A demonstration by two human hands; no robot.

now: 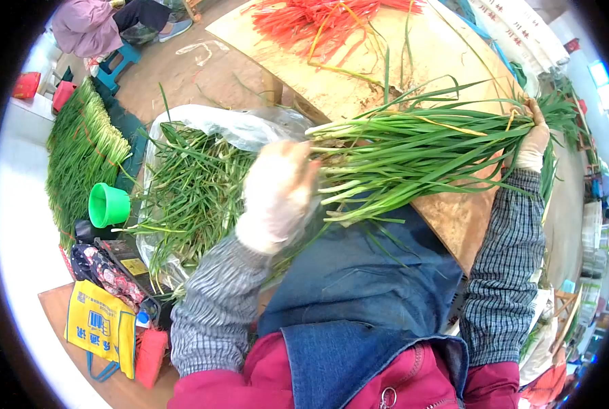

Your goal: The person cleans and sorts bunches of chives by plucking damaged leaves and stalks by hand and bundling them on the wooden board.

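A large bunch of long green leafy stalks lies across the view above the lap, its pale root ends pointing left. My right hand, in a pale glove, is wrapped round the leafy end at the right. Near the root ends is my left hand, also gloved and blurred by motion; its fingers look bent together, but what they hold, if anything, is hidden. Left of it, a plastic-lined container holds a loose heap of green stalks and leaves.
A wooden board bears red strips at the top. At the left are stacked green bundles, a green cup and a yellow bag. Another person sits at the upper left near a blue stool.
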